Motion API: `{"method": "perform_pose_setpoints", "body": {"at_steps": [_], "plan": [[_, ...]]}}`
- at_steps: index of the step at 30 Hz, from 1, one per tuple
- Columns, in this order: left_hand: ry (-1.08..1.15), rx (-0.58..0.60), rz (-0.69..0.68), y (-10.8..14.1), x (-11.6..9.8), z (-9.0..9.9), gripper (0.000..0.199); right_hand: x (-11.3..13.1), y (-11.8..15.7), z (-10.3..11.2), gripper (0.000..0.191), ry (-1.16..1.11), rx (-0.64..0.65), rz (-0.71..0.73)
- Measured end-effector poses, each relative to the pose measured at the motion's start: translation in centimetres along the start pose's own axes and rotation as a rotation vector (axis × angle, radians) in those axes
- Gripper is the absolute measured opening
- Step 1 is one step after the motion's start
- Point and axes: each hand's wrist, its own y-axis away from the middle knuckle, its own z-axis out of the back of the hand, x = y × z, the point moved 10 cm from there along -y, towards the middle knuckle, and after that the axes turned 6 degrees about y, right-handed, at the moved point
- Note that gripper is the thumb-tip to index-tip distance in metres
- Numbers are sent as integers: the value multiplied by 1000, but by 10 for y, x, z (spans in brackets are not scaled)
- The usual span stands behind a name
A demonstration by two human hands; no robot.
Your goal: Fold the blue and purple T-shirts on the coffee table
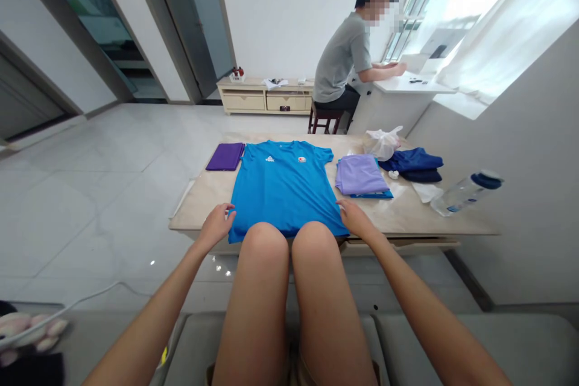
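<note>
Blue T-shirt [284,187] between both hands [216,224] [357,219] (touching its edges)

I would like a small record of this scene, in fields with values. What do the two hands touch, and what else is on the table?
Main item: blue T-shirt, lying flat, collar away from the person, on a light wooden table
Left hand: at the shirt's side edge, near the hem
Right hand: at the opposite side edge, near the hem
Also on table: folded purple cloth; folded lilac garment on a blue garment; folded navy garments; white plastic bag; clear bottle with blue cap
Nearby: person in a grey T-shirt, seated at a white desk
</note>
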Motion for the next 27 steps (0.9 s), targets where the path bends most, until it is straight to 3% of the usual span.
{"method": "perform_pose_setpoints", "body": {"at_steps": [2,4,7,9,14,20,27], "plan": [[-80,-53,-108,-22,-28,-17,59,27,-23,-19,55,30,0,39],[-158,-33,-162,-38,-43,-47,64,47,-40,-45,60,65,30,51],[-273,-4,-130,-54,-37,-87,68,50,-51,-77,69,128,33,-4],[-334,-20,-116,-63,-28,-99,68,43,-56,-86,71,163,4,-35],[-399,-18,-138,-114,-22,-105,68,20,-96,-89,74,201,-7,-83],[-356,1,-146,-205,-26,-112,68,5,-180,-94,75,192,-52,-115],[-323,-1,-143,-305,-24,-123,69,-30,-277,-100,75,198,-51,-184]]}}
